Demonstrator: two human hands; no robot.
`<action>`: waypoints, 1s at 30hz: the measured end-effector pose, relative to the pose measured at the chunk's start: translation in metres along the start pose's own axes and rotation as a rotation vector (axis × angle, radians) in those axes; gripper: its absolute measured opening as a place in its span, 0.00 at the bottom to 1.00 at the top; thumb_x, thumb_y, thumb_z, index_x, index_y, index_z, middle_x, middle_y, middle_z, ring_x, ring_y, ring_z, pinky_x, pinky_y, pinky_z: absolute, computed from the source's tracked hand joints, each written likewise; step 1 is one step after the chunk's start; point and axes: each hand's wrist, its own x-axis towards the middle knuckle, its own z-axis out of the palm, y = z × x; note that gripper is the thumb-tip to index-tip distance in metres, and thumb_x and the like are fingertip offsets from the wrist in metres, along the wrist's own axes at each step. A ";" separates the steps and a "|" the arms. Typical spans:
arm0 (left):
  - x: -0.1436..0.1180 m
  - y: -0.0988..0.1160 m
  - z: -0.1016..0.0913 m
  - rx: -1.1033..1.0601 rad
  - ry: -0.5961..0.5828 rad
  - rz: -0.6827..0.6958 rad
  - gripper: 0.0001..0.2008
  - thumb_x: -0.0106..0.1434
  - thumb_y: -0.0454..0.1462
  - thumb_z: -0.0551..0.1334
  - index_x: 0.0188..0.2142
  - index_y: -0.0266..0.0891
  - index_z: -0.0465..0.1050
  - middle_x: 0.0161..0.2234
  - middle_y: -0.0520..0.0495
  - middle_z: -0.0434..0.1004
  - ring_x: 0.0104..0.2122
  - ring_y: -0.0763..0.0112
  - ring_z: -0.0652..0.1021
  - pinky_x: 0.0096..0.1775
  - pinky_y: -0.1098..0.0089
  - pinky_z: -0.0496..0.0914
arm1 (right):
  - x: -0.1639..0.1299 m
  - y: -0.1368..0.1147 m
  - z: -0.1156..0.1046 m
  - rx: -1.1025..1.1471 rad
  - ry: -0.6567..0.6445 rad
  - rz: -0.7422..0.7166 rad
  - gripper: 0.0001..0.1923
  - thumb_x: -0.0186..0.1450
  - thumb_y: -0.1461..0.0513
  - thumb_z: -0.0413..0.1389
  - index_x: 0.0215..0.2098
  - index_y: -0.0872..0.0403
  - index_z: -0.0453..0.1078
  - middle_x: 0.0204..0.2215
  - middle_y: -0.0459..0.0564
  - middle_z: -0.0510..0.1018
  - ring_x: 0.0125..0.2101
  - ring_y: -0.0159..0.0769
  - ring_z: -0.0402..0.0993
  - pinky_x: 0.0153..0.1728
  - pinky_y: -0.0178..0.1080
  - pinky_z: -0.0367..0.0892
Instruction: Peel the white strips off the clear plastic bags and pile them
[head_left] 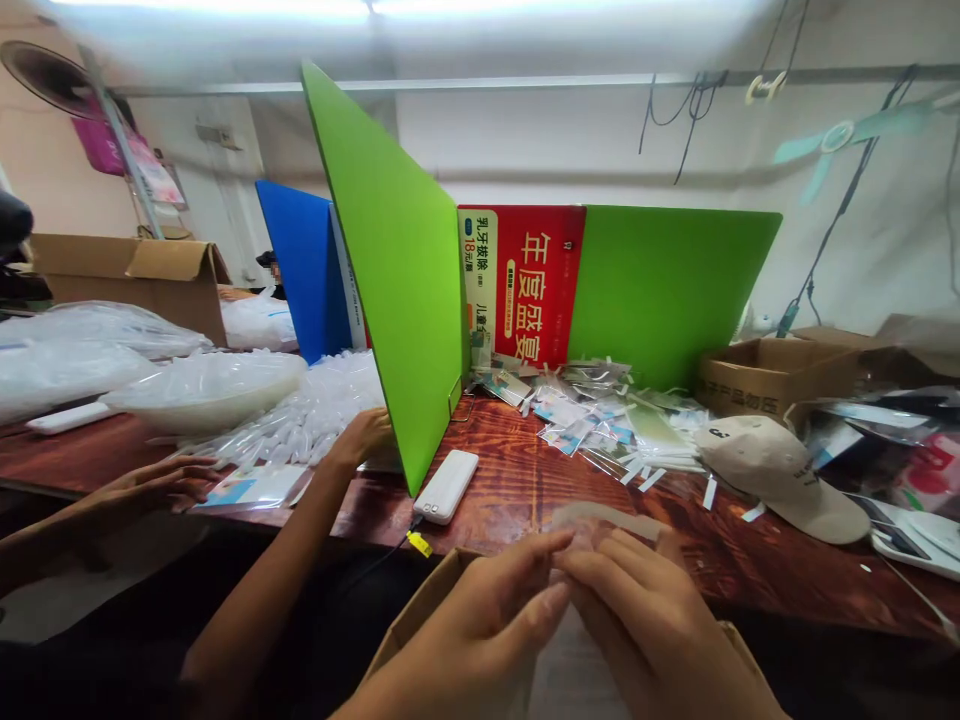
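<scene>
Nearest: L hand [480,625] & R hand [652,620] meet at bottom centre, fingers curled, tips pinching a small clear plastic packet [607,522] betw. them, just above the near edge of the wooden table [517,480] and over a brown paper bag [420,610]. Mid: white power bank [446,486] w/ yellow plug, beige cap [780,475] to the R, a co-worker's hand [364,438] reaching past the green divider [397,270] to the L. Far: heap of small packets [592,410] before a red poster [525,280], cardboard box [772,375] far R.

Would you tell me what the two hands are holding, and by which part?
Both the left hand and the right hand pinch a small clear plastic bag by its lower edge, fingertips meeting there; its upper part sticks out free above them.
</scene>
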 end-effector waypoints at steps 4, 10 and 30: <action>0.002 0.001 -0.001 0.148 0.088 -0.004 0.19 0.68 0.40 0.57 0.56 0.42 0.70 0.52 0.43 0.78 0.53 0.60 0.76 0.55 0.60 0.69 | -0.004 0.001 0.011 -0.079 0.093 0.088 0.09 0.69 0.67 0.50 0.41 0.51 0.71 0.33 0.46 0.78 0.35 0.38 0.74 0.49 0.47 0.58; 0.004 -0.005 0.006 0.416 0.053 -0.027 0.18 0.67 0.36 0.53 0.54 0.41 0.70 0.37 0.47 0.81 0.39 0.64 0.79 0.43 0.66 0.74 | -0.009 0.013 0.024 -0.157 0.117 0.071 0.10 0.70 0.67 0.50 0.45 0.55 0.72 0.35 0.50 0.78 0.36 0.39 0.72 0.43 0.44 0.62; 0.015 -0.011 0.004 0.493 0.066 0.005 0.19 0.68 0.38 0.52 0.56 0.39 0.69 0.23 0.53 0.71 0.22 0.72 0.70 0.25 0.75 0.64 | -0.006 0.045 0.024 0.037 0.198 0.366 0.08 0.66 0.65 0.49 0.29 0.53 0.65 0.26 0.47 0.70 0.29 0.36 0.67 0.29 0.37 0.63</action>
